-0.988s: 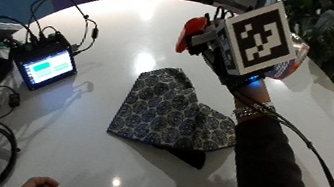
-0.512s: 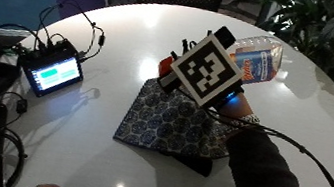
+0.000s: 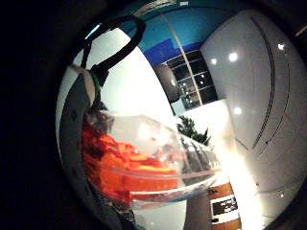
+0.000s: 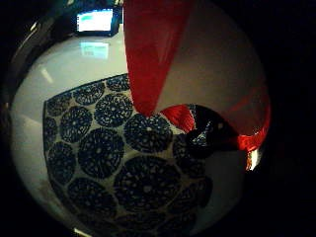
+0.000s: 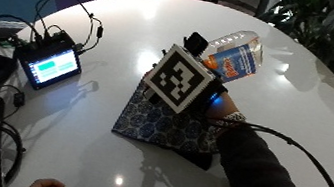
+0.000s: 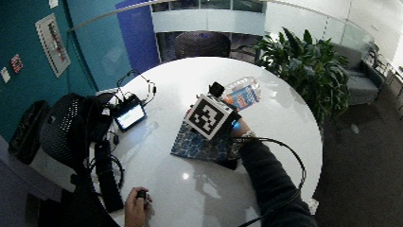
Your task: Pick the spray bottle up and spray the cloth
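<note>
The spray bottle (image 5: 235,55), clear with an orange and blue label, is held tilted in the air above the cloth (image 5: 161,126), its base pointing away over the counter (image 5: 299,109). The right hand (image 5: 209,103) grips it near its red spray head (image 4: 153,49); the fingers themselves are hidden, so how they curl cannot be told. The blue patterned cloth lies flat on the white counter beneath the hand. A small lit screen (image 5: 50,64) stands well apart, with cables around it.

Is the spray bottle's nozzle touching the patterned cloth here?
Apart. The thumb side palm view shows the spray bottle with its nozzle above the cloth, and the outside view shows it raised.
</note>
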